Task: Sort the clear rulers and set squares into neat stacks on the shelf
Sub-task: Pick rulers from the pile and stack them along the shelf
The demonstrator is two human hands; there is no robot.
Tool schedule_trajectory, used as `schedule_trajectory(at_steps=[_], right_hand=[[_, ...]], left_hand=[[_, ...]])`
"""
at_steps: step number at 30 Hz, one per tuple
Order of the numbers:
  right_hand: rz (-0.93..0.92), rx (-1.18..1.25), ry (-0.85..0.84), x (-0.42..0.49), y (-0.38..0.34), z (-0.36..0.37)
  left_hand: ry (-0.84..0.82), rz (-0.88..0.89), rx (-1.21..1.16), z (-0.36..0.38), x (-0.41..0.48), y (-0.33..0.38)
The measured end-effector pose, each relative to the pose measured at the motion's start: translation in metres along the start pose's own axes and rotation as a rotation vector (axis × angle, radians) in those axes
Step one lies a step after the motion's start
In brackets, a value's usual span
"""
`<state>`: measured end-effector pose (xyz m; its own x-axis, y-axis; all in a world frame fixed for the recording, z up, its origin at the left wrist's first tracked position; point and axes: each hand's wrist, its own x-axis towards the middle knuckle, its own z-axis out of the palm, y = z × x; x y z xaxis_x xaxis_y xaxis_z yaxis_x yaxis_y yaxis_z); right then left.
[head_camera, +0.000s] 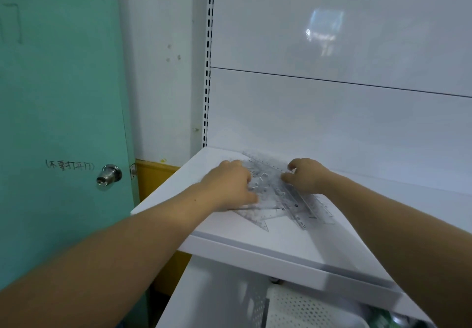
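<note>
Several clear rulers (305,208) and set squares (258,219) lie in one mixed pile on the far left part of the white shelf (255,248); the left hand (228,185) covers the pile's left side, gripping or merely pressing, unclear; the right hand (305,175) pinches the rulers' far ends; the pieces look thin, light, stiff and slippery, likely best lifted by an edge.
</note>
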<state>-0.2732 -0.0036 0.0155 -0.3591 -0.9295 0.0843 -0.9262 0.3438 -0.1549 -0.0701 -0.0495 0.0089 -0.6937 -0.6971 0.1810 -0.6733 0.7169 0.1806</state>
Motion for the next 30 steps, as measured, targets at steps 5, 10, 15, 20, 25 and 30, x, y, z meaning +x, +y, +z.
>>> schedule_trajectory(at_steps=[5,10,15,20,25,30], right_hand=[[-0.001,0.071,0.057,-0.004,0.007,0.004],[0.012,0.108,0.131,-0.011,0.011,0.006],[-0.011,0.106,0.344,-0.034,0.010,-0.007],[0.044,0.182,0.534,-0.064,0.019,-0.021],[0.188,0.166,0.564,-0.105,0.053,-0.037],[0.327,0.136,0.605,-0.166,0.113,-0.051]], left_hand=[[-0.044,-0.093,-0.023,-0.014,0.006,-0.017],[-0.113,-0.177,-0.061,-0.021,0.008,-0.025],[0.103,-0.176,-0.197,-0.026,-0.001,-0.034],[0.198,-0.056,-0.243,-0.036,-0.007,-0.028],[0.178,0.105,-0.255,-0.035,-0.001,0.011],[0.100,0.219,-0.286,-0.017,0.003,0.078]])
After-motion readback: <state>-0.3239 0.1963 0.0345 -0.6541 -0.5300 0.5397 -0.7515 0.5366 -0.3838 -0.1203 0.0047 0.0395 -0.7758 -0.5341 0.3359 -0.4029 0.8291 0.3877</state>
